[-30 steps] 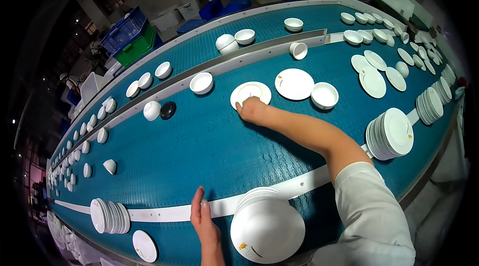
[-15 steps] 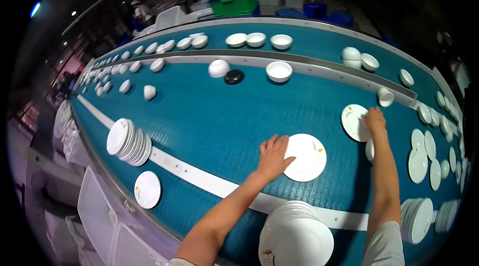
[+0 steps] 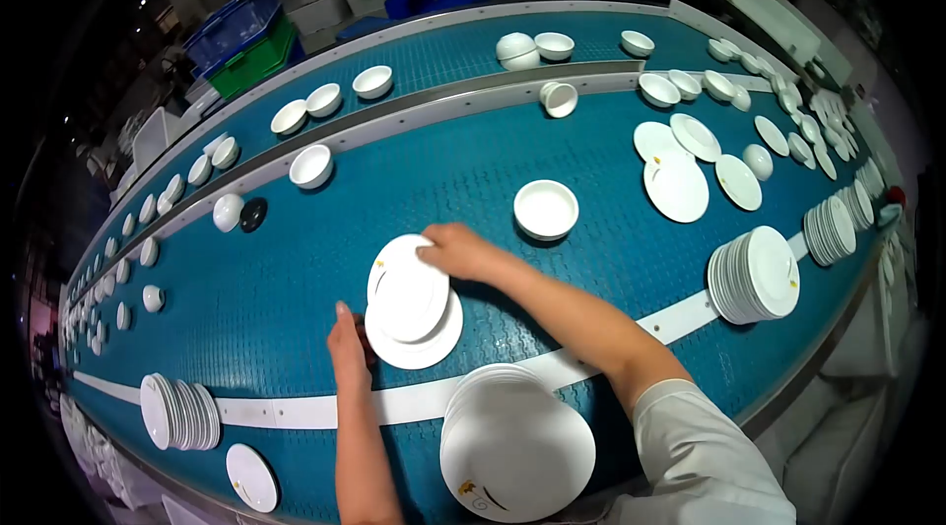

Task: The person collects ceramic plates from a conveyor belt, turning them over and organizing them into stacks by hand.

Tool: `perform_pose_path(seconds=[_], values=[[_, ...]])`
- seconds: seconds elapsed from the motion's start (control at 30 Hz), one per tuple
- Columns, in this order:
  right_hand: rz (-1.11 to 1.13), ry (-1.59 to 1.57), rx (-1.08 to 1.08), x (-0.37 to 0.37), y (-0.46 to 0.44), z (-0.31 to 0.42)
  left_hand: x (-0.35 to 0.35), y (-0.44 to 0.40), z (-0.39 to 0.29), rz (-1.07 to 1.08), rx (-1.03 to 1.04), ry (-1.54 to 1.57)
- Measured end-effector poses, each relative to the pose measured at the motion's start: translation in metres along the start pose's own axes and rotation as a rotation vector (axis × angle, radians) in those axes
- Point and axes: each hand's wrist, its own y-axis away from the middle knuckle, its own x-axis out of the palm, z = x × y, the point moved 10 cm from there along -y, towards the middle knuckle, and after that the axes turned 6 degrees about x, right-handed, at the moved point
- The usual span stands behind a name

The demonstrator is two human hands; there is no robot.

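My right hand (image 3: 461, 251) grips the right edge of the upper white plates (image 3: 406, 274), thumb on top. They overlap a larger white plate (image 3: 432, 346) beneath them on the teal belt. Just left of these plates is my left hand (image 3: 350, 340), thumb up, its other fingers mostly hidden, so its grip is unclear. A tall stack of white plates (image 3: 517, 451) with a yellow flower mark stands nearest me. Beyond my right hand sits a white bowl (image 3: 546, 210).
Stacked plates (image 3: 754, 274) stand at the right, and another stack (image 3: 179, 413) leans at the left beside a single plate (image 3: 252, 478). A metal divider (image 3: 443, 99) runs between belts carrying bowls. Blue and green crates (image 3: 254, 57) are behind.
My right hand has come nearer with plates, which now overlap the large plate. My left hand has moved from on top of that plate to its left side. The camera view has turned.
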Motion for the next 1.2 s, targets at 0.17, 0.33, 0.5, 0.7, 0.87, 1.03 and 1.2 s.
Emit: perform_pose_path(seconds=[0.17,0.33,0.5,0.7,0.87,1.03,1.2], values=[[-0.38,0.257,-0.133,-0.126,0.066,0.002,0.015,-0.022,0.007,0.096,0.237,-0.178],[-0.993,0.858,0.511,-0.348,0.154,-0.157,0.012,0.016,-0.005,0.064,0.239,0.337],[-0.611,0.446,0.89,-0.358,0.19,-0.25,0.006,0.024,0.002,0.018,0.196,0.419],[-0.346,0.121,0.414,-0.209,0.129,-0.191,0.104,0.055,-0.045,0.182,0.139,0.486],[-0.561,0.519,0.159,-0.284,0.117,-0.15,0.173,0.055,-0.043,0.222,0.109,0.297],[-0.579,1.252,0.468,-0.411,0.12,-0.257,0.207,0.042,-0.043,0.243,0.124,0.034],[-0.633,1.203,0.273,-0.459,0.118,-0.26,0.219,0.01,-0.036,0.206,0.288,-0.188]])
